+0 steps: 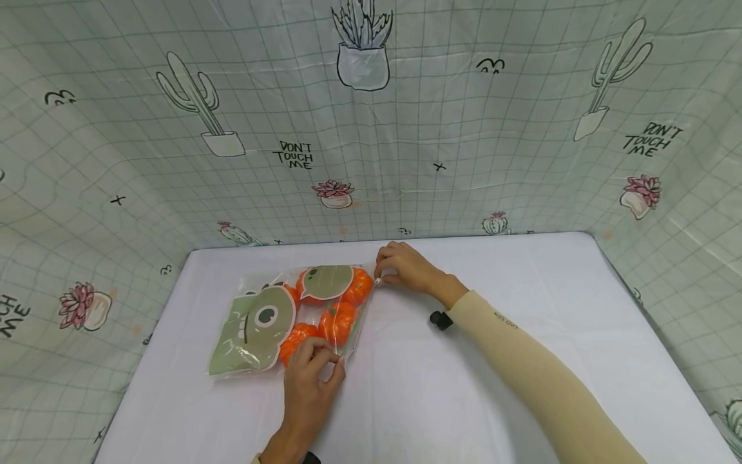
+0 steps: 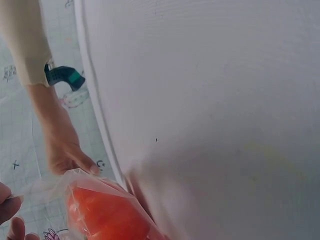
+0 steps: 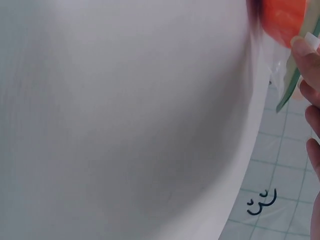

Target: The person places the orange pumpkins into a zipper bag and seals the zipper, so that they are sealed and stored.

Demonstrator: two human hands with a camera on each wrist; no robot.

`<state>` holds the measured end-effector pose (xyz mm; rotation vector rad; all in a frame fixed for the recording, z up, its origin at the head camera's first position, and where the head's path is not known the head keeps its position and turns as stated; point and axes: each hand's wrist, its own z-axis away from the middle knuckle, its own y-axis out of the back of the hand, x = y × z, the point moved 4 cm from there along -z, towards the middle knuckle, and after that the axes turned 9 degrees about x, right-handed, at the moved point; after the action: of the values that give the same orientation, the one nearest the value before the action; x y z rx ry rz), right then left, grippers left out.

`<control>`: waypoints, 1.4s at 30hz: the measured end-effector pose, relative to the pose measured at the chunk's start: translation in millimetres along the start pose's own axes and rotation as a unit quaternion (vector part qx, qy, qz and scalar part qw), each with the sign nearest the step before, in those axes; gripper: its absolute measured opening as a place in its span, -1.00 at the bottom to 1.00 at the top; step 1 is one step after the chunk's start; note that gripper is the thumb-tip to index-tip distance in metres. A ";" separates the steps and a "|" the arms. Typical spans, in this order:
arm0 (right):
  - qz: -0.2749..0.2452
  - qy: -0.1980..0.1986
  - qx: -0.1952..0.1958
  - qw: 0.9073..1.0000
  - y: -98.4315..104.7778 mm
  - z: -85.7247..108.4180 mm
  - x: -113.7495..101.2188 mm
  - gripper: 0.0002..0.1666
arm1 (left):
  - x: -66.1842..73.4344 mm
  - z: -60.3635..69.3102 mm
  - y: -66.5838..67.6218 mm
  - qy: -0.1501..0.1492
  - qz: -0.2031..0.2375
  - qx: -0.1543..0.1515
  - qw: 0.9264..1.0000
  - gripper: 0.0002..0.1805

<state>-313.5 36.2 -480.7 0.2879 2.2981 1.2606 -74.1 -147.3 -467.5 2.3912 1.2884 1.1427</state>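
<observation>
A clear plastic zip bag [image 1: 257,335] printed with a green cartoon creature lies on the table, with several orange pumpkin-shaped pieces [image 1: 338,322] showing through it. At the near right corner my left hand [image 1: 313,383] pinches the bag's edge between thumb and fingers; its fingertips [image 2: 9,202] show at the side of the left wrist view. My right hand [image 1: 410,267] is at the far right corner, where thumb and finger pinch a small white slider [image 3: 312,41] on the green zip strip [image 3: 290,82]. Part of the slider is hidden by the fingers.
A white cloth covers the table [image 1: 464,386]. A small black piece [image 1: 441,320] shows beside the right forearm. Behind and at both sides hangs a checked curtain [image 1: 406,129] with cactus drawings.
</observation>
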 end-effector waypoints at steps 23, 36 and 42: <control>0.022 -0.040 0.012 0.999 9.1 -1.1 41.1 -0.88 | 1.4 -0.3 0.1 -0.001 0.006 -0.008 1.000 -0.71; 0.032 -0.050 0.001 0.998 10.0 -4.4 40.2 -0.90 | 2.9 0.3 -2.0 -0.030 0.021 0.005 0.999 -0.70; 0.044 -0.055 0.012 0.997 8.6 -4.3 38.7 -0.88 | 5.1 -0.4 -7.4 -0.013 0.015 -0.015 1.000 -0.69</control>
<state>-349.2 53.6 -484.1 0.4598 2.2294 1.2284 -77.4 -138.9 -468.1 2.4037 1.2221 1.1261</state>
